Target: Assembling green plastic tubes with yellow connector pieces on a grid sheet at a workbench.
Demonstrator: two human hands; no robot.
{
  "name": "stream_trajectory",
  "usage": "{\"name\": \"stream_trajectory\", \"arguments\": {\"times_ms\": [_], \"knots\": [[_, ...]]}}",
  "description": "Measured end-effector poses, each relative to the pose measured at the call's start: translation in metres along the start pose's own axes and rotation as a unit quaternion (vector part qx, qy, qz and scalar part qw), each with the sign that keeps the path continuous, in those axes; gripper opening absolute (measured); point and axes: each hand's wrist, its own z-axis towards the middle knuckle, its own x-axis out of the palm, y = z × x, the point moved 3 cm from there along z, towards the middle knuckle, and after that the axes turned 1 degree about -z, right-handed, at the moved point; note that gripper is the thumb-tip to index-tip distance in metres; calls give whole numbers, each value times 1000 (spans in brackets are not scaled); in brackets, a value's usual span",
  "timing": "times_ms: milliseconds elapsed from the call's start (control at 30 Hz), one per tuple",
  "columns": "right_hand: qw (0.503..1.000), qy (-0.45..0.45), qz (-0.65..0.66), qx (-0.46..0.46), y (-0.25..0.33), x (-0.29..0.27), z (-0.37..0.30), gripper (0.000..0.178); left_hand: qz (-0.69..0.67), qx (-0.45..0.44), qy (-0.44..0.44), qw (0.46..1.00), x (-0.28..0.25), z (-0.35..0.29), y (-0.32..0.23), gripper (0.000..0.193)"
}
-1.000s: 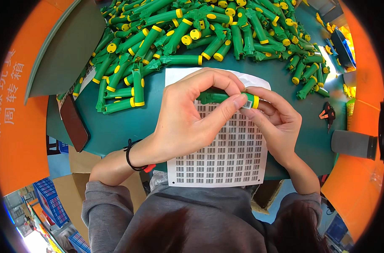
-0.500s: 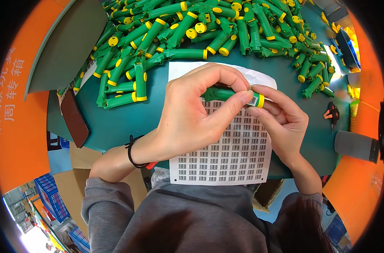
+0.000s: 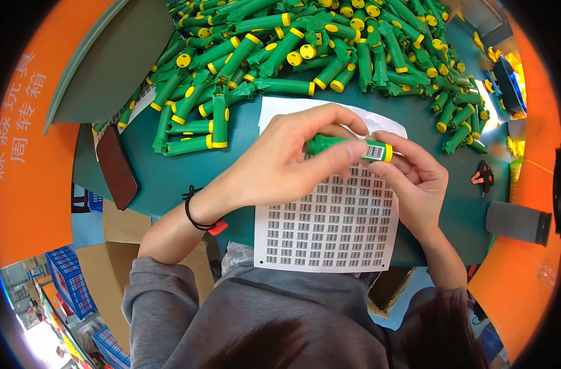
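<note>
A green plastic tube with a yellow end band (image 3: 321,143) lies nearly level between my hands, over the sheet. A white barcode sticker (image 3: 375,152) sits on its side beside the yellow end. My left hand (image 3: 285,161) reaches over the tube, thumb along its front and fingers behind, closed on it. At the yellow end, my right hand (image 3: 420,178) grips the tube between thumb and bent fingers. Beneath both hands rests a white sheet of barcode stickers (image 3: 323,266); its upper part is partly hidden by them.
A large heap of similar green tubes (image 3: 280,52) covers the table's far side. A dark phone-like slab (image 3: 118,167) lies at the left. To the right are small orange-and-black snips (image 3: 483,178) and a grey cylindrical container (image 3: 517,222). Orange panels (image 3: 22,209) flank the green table (image 3: 160,184).
My left thumb has shifted left off the sticker, showing more of its barcode. The tube is turned slightly, its yellow end a little lower. The whole view has shifted slightly.
</note>
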Motion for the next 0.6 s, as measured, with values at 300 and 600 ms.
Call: {"name": "stream_trajectory", "arguments": {"times_ms": [300, 600], "knots": [[985, 2, -136, -105, 6, -2, 4, 39, 122, 26, -61, 990, -5, 6, 4, 43], [975, 58, -158, -146, 9, 5, 10, 44, 292, 76, -26, 953, -2, 0, 2, 26]]}}
